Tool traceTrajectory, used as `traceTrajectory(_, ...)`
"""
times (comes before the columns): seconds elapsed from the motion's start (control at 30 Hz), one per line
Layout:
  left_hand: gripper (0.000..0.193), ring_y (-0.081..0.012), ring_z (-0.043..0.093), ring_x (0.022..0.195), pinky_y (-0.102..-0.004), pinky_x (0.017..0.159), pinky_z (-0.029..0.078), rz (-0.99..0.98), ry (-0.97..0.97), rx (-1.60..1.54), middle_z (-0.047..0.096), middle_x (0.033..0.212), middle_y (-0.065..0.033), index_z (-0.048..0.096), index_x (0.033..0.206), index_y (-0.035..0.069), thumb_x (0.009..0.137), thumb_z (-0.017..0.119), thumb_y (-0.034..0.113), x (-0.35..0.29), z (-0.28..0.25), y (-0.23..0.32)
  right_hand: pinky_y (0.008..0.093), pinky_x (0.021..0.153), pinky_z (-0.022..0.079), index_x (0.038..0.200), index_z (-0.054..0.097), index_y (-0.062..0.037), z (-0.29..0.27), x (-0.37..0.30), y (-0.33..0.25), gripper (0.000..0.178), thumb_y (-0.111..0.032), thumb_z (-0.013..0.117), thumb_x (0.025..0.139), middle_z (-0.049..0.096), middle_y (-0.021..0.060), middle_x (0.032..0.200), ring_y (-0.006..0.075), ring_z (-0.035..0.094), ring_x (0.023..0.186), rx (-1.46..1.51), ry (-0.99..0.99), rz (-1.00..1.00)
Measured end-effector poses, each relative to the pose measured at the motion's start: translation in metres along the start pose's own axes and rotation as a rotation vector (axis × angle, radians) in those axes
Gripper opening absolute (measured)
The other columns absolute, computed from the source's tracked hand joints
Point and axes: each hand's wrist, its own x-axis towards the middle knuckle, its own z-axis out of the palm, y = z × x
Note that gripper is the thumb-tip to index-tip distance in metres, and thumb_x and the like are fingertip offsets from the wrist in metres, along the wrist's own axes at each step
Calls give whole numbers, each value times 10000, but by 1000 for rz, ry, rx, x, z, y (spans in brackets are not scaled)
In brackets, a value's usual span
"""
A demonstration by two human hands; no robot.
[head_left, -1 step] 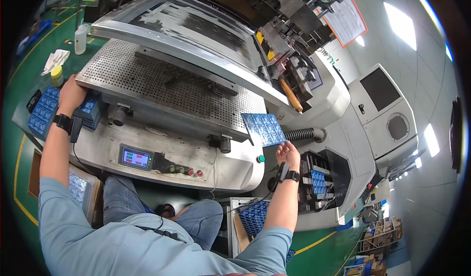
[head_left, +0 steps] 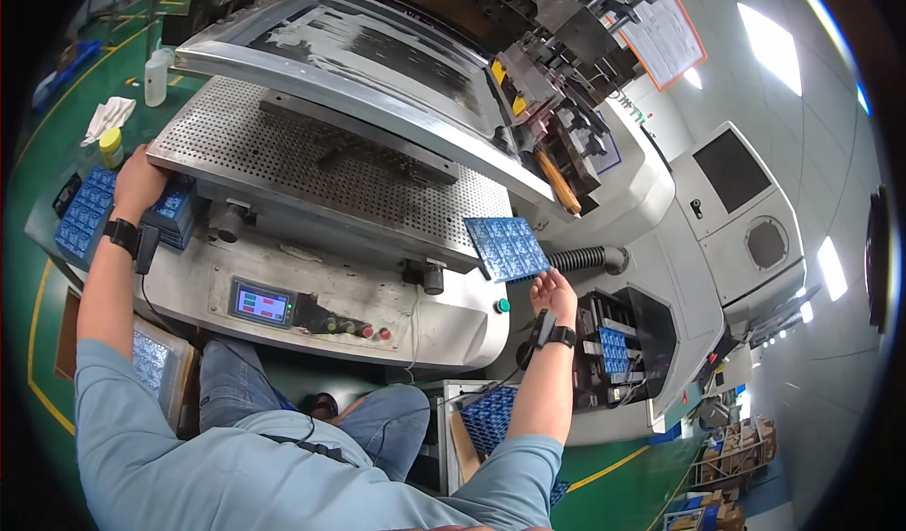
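Note:
My right hand (head_left: 555, 300) pinches a blue printed circuit board panel (head_left: 507, 248) by its near right corner. The panel is held tilted at the right end of a perforated metal table (head_left: 311, 153). At the table's left corner rests my left hand (head_left: 140, 184); its fingers are mostly hidden, so what they grip cannot be made out. Close by the left wrist stand a stack of blue circuit boards (head_left: 87, 215) and a second stack (head_left: 175, 212), partly behind the hand. Over the table hangs a metal-framed printing screen (head_left: 377, 83) smeared with pale ink.
A control panel with a touch screen (head_left: 261, 303) is on the machine's front, beside several knobs. Right of it is a green button (head_left: 502, 305). A wooden-handled tool (head_left: 559, 184) leans by the frame. A yellow-lidded jar (head_left: 110, 146), a bottle (head_left: 156, 80) and a cloth (head_left: 109, 118) lie far left.

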Motion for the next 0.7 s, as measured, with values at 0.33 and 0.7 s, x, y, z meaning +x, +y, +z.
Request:
traceTrajectory(0.33, 309, -393, 609, 1055, -471, 881, 501, -23, -39, -20, 635, 1151, -180, 634, 1159, 105, 912, 572, 280, 1, -4, 14, 360, 700, 530, 1070, 626, -31, -29, 60, 4, 242, -251, 604, 974, 680, 67, 897, 217, 646, 784, 15, -234, 31)
traceTrajectory(0.7, 311, -386, 614, 1052, -449, 896, 498, 38, -90, 18, 643, 1099, -195, 656, 1151, 89, 872, 629, 225, 0, -14, 5, 319, 812, 515, 1182, 633, 16, 165, -117, 20, 325, -154, 643, 905, 702, 153, 1002, 209, 664, 888, -1057, -300, -941)
